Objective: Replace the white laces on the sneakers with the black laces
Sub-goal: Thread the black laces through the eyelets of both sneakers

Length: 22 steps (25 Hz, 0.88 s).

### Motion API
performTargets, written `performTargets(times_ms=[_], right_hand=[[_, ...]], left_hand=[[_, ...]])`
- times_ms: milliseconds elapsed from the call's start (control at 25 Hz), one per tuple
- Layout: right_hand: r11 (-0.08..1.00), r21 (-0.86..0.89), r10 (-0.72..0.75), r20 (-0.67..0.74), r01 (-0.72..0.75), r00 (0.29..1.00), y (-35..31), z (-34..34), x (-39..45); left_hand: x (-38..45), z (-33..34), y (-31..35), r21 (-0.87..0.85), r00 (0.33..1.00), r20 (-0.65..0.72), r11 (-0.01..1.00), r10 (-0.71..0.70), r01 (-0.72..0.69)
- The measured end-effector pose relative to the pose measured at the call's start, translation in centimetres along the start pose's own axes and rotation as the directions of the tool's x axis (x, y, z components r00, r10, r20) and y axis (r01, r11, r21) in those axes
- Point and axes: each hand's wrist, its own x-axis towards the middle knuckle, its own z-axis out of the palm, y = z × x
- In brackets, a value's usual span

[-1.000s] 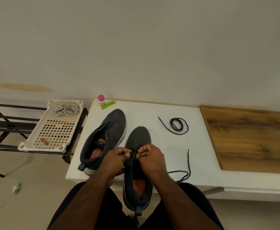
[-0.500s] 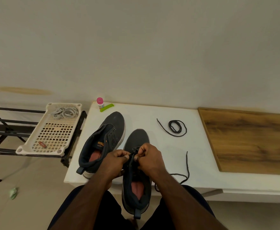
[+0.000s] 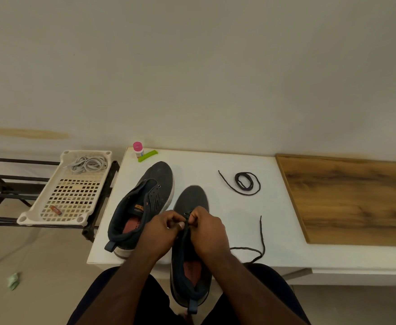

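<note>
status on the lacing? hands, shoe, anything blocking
Left hand and right hand both pinch the black lace at the near sneaker. Far sneaker unlaced; spare lace coiled. Nothing blocking.

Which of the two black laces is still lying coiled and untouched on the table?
The coiled black lace at the back, apart from both shoes. The other black lace trails from the near shoe.

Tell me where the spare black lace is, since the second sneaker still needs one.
In the head view the coiled black lace lies on the white table, right of both sneakers and left of the wooden board.
</note>
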Motion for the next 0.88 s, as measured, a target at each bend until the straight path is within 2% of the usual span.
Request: performTargets(times_ms=[120, 200, 280, 320, 440, 560, 680, 720, 760, 840, 880], right_hand=[[0.998, 0.054, -0.030, 0.027, 0.029, 0.999, -0.3, -0.6, -0.4], [0.996, 0.052, -0.072, -0.105, 0.078, 0.992, 0.2, -1.2, -1.1], [0.985, -0.052, -0.171, -0.245, 0.163, 0.954, 0.7, -1.9, -2.5], [0.978, -0.072, -0.208, -0.210, 0.197, 0.955, 0.7, -2.1, -3.6], [0.977, -0.043, -0.206, 0.058, 0.208, 0.977, -0.1, -0.6, -6.1], [0.963, -0.147, -0.223, 0.051, 0.228, 0.974, -0.2, 1.0, -6.0], [0.968, -0.143, -0.204, 0.022, 0.205, 0.979, 0.0, 1.2, -5.7], [0.970, -0.137, -0.201, 0.016, 0.201, 0.980, 0.1, 1.2, -5.7], [0.973, -0.129, -0.193, 0.017, 0.193, 0.981, 0.2, 1.2, -5.8], [0.977, -0.104, -0.183, 0.024, 0.185, 0.983, 0.3, 1.2, -6.0], [0.978, -0.098, -0.183, 0.028, 0.185, 0.983, 0.3, 1.2, -6.0]], left_hand=[[-0.1, 0.2, 0.2, 0.142, 0.997, -0.052, 0.988, 0.061, -0.053], [-0.3, 0.5, 0.4, 0.132, 0.994, -0.092, 0.990, 0.062, -0.050], [-0.3, 0.5, 0.3, 0.083, 0.994, -0.088, 0.995, 0.060, -0.053], [-0.2, 0.5, 0.2, 0.052, 0.996, -0.073, 0.997, 0.059, -0.055], [-0.2, 0.1, -0.3, -0.098, 0.999, -0.044, 0.995, 0.018, -0.022], [-0.7, 0.1, -0.1, -0.092, 0.996, -0.094, 0.996, 0.008, -0.016], [-1.4, 0.2, 0.8, 0.024, 0.977, -0.191, 0.995, 0.098, -0.096], [-1.7, 0.2, 1.4, -0.017, 0.963, -0.241, 0.991, 0.125, -0.133], [-2.2, 0.1, 2.0, -0.143, 0.945, -0.301, 0.974, 0.127, -0.177], [-3.0, -0.4, 3.2, -0.462, 0.909, -0.409, 0.841, 0.079, -0.281], [-3.2, -0.8, 3.3, -0.538, 0.891, -0.451, 0.784, 0.044, -0.311]])
